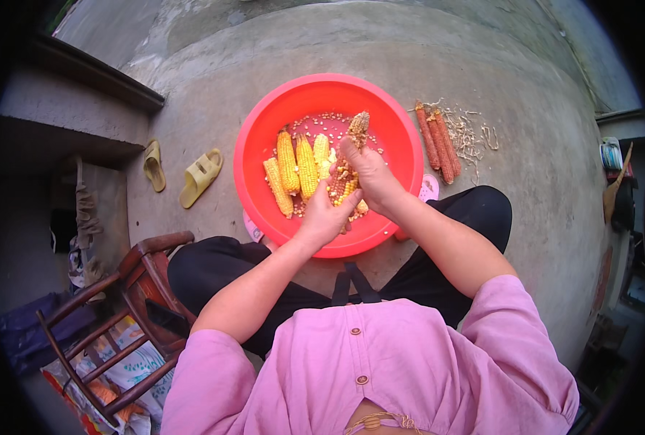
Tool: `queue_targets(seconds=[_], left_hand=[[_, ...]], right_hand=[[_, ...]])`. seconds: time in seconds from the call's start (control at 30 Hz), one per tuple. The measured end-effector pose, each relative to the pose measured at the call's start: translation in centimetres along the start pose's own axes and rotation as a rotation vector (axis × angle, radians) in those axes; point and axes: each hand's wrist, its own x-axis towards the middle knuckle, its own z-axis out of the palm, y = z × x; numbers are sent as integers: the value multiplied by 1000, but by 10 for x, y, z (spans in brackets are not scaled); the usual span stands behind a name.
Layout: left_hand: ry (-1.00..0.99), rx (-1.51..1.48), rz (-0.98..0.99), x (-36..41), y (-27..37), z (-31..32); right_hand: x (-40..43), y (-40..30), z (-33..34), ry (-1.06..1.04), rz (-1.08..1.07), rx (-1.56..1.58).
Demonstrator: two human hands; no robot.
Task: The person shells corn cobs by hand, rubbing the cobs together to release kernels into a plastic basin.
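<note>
Over a red plastic basin (249, 206), both hands hold a partly shelled ear of corn (342, 179). It stands tilted, with bare reddish cob and rows of yellow kernels showing. My left hand (327, 215) grips its lower part, thumb against the kernels. My right hand (374, 176) is around its upper part; the pale tip (359, 126) sticks out above the thumb. To the left in the basin lie several yellow ears of corn (287, 163), and loose kernels (330, 116) are scattered on its bottom. The fingers behind the ear are partly hidden.
Stripped red corncobs (436, 141) lie on the concrete floor right of the basin, beside dry corn silk (464, 130). Yellow slippers (202, 176) are at the left. A wooden chair (137, 283) with a dark phone-like object (167, 318) on its seat stands by my left knee.
</note>
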Motion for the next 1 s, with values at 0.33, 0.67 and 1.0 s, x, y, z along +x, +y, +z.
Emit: queue_targets(seconds=[0.33, 0.67, 1.0], left_hand=[[-92, -138, -102, -2, 7, -6], [-52, 8, -89, -4, 11, 6], [-55, -215, -92, 4, 5, -5]], right_hand=[[-3, 3, -6, -166, 64, 139], [-5, 15, -6, 52, -55, -136], [1, 1, -3, -2, 78, 116]])
